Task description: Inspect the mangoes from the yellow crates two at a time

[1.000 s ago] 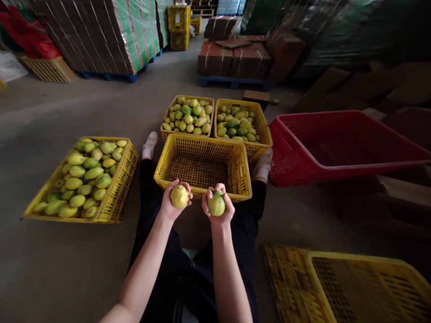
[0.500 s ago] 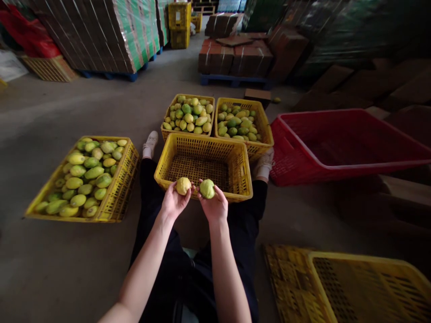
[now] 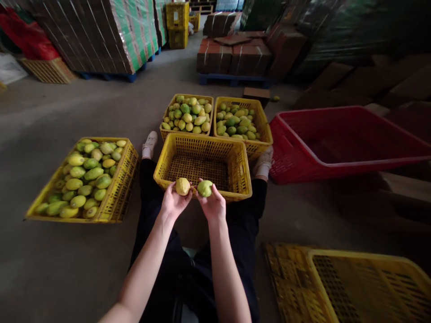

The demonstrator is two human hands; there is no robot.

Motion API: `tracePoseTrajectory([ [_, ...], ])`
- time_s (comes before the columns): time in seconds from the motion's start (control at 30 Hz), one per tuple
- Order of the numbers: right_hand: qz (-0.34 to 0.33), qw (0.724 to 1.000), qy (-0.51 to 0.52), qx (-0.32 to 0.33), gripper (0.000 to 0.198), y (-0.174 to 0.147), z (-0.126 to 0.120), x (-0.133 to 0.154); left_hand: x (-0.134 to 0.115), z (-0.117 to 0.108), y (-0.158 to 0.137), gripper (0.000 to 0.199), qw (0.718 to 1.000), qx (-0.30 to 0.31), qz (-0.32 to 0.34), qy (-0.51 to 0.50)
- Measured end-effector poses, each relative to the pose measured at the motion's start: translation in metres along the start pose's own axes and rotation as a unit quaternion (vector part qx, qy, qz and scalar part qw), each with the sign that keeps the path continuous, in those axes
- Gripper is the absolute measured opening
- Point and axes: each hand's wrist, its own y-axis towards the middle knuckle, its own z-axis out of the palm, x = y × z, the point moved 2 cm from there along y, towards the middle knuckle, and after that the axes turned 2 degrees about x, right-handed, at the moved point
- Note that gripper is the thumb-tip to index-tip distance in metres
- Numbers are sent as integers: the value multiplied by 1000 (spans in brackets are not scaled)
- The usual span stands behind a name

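The floor [image 3: 84,107] spreads out grey and dim around me. At its far left rises a tall wrapped stack [image 3: 97,36], bound with pale straps and standing on a blue pallet [image 3: 111,76]; any print on it is too blurred for me to read. To my right sits a big red basket [image 3: 289,148], its inside in shadow. Beyond the crates, flat cardboard bundles [image 3: 232,56], strapped in the same pale way, rest on another blue pallet.

Yellow crates come next in size. One lies at my lower right [image 3: 357,255], cut off by the edge of my view. One at my left [image 3: 117,188] is heaped with green and yellow fruit. A middle crate [image 3: 208,148] stands between my legs, its slotted bottom showing, and just beyond it are the rear left crate [image 3: 186,133] and the rear right crate [image 3: 261,117], side by side and both filled with fruit.

My two pale shoes [image 3: 150,142] flank these crates. Over the middle crate's near rim, my left grip [image 3: 177,204] is half curled, cupping a yellow fruit [image 3: 182,186] in its fingers; my right grip [image 3: 213,204] is curled just as loosely round a green fruit [image 3: 204,188]. The two fruits are close together – near, but apart.

Smallest is a pale label [image 3: 175,15] on the stacked crates [image 3: 177,38] at the back – too tiny to read.
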Motion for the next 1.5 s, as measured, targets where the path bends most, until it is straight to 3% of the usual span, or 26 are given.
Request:
tracePoseTrajectory([
  [0.23,-12,1000,-8,-22,19,0,0,-1,0,1,-3,25,998,53,16,-11],
  [0.37,-26,998,-21,-46,23,-1,6,0,-4,4,-6,21,996,25,85,-21],
  [0.43,-28,998,-21,-59,21,-3,10,2,-5,3,-8,27,996,24,82,-30],
  [0.57,7,995,9,-96,24,-5,12,4,-7,-2,-10,46,996,70,40,-45],
  [0.7,71,984,21,-162,36,-7,9,4,-10,-7,-7,38,993,80,71,-47],
  [0.8,72,980,4,-185,34,-8,6,2,-12,-7,-7,31,995,58,66,-48],
  [0.9,48,988,0,-149,21,-8,7,2,-13,-6,-11,31,995,60,36,-65],
  [1.07,103,994,-18,-41,24,-8,10,0,-13,-11,-14,38,985,90,-23,-142],
  [1.27,184,979,-71,-45,45,-6,9,-4,-9,-22,-8,28,990,48,-25,-134],
  [1.4,206,974,-91,-28,46,-6,12,-8,-8,-20,-6,35,995,46,-17,-87],
  [1.5,184,979,-83,-30,34,-6,12,-10,-12,-19,-6,35,995,37,4,-95],
])
